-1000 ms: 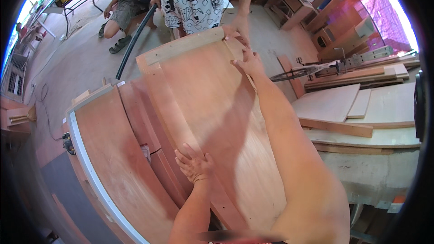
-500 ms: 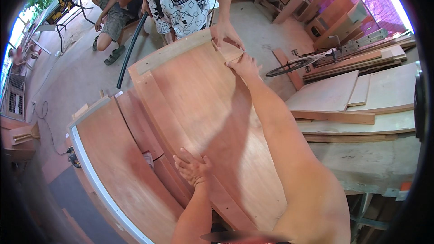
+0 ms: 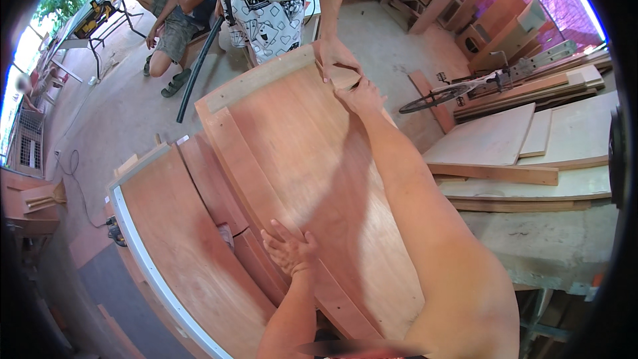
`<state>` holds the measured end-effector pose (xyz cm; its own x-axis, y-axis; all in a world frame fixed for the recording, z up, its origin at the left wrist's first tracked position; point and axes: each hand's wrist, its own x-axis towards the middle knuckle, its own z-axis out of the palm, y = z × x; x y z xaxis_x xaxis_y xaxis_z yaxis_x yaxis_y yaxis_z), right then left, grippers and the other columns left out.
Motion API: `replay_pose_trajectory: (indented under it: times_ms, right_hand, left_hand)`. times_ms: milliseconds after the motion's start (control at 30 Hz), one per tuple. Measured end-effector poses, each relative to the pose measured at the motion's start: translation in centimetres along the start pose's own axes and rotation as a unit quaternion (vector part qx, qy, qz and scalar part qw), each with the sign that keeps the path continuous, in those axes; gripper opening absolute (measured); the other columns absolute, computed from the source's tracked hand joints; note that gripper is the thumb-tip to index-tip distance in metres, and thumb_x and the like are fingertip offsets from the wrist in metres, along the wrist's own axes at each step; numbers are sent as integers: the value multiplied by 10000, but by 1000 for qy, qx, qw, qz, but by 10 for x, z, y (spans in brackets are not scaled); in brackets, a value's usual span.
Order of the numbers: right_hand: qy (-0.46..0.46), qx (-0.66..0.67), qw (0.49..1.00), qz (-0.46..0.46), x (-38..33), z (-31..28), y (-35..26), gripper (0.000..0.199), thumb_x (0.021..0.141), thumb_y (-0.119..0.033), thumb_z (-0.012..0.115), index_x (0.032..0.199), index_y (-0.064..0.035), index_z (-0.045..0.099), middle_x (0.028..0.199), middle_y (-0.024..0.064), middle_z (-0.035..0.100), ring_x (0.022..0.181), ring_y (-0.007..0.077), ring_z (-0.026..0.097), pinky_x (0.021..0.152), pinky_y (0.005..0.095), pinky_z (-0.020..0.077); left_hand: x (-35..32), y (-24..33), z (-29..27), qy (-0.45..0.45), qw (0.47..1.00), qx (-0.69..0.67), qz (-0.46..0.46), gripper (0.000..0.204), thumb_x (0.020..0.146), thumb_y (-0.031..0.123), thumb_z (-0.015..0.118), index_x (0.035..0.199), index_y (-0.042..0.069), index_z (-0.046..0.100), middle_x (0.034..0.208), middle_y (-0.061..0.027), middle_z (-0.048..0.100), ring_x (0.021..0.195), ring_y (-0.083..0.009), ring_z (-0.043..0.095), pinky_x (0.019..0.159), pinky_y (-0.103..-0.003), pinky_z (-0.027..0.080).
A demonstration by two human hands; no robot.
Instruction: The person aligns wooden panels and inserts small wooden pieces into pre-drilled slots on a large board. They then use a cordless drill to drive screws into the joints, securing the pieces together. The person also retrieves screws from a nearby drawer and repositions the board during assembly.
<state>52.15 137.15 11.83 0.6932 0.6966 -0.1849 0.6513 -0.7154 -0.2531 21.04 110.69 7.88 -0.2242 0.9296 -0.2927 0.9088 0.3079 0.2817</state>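
Note:
A large plywood panel (image 3: 299, 153) with wooden strips along its edges lies in front of me. My left hand (image 3: 290, 249) rests flat, fingers spread, on the strip along its left side. Reaching to the far right corner, my right hand (image 3: 362, 98) is closed at the near edge of a small wood block (image 3: 345, 79); its fingertips are partly hidden. A co-worker's hand (image 3: 337, 55) is on the far side of that same block. This person stands across the panel in patterned shorts (image 3: 271, 30).
Left of the panel lies another panel (image 3: 173, 206) with a pale metal edge. A dark tube (image 3: 199, 70) hangs beside the co-worker. Another person (image 3: 179, 23) sits at the back left. At right are stacked boards (image 3: 485, 136) and a bicycle wheel (image 3: 433, 98).
The whole view has shifted slightly, so things appear a little further right. Both my hands keep about the same places on the panel and block. The seated person's arm is raised slightly.

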Motion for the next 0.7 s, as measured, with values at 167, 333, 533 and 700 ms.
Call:
replay_pose_trajectory:
  times_ms: [167, 333, 533, 700]
  right_hand:
    - [1, 1, 1000, -17, 0, -3, 2, 1017, 693, -627, 654, 1502, -55, 425, 1529, 163, 476, 1430, 317, 443, 1179, 627, 248]
    - [1, -12, 1000, -9, -7, -7, -2, 973, 711, -620, 664, 1477, -60, 455, 1516, 164, 488, 1414, 318, 460, 1165, 624, 273]
    - [-11, -23, 1000, -10, -5, -9, -1, 973, 729, -666, 681, 1458, -59, 464, 1513, 153, 494, 1410, 313, 466, 1159, 632, 281]
    - [26, -26, 999, -30, -9, -3, 11, 999, 717, -699, 724, 1440, -59, 465, 1485, 158, 517, 1399, 320, 473, 1173, 648, 246]
  left_hand:
    - [0, 3, -3, -6, 1000, 5, 0, 1006, 803, 407, 702, 1616, 81, 208, 1608, -286, 176, 1445, -483, 279, 1168, -546, 326]
    - [0, 0, 0, -5, 1000, 5, -1, 1005, 810, 419, 697, 1620, 83, 204, 1610, -287, 171, 1456, -486, 265, 1186, -540, 300]
    - [-1, 2, -3, 12, 1000, 15, 14, 996, 815, 440, 695, 1609, 69, 223, 1594, -313, 197, 1464, -480, 267, 1195, -537, 292]
    - [-1, 2, -4, 5, 1000, 7, 16, 1000, 821, 440, 694, 1609, 61, 209, 1595, -328, 190, 1461, -472, 274, 1187, -525, 298]
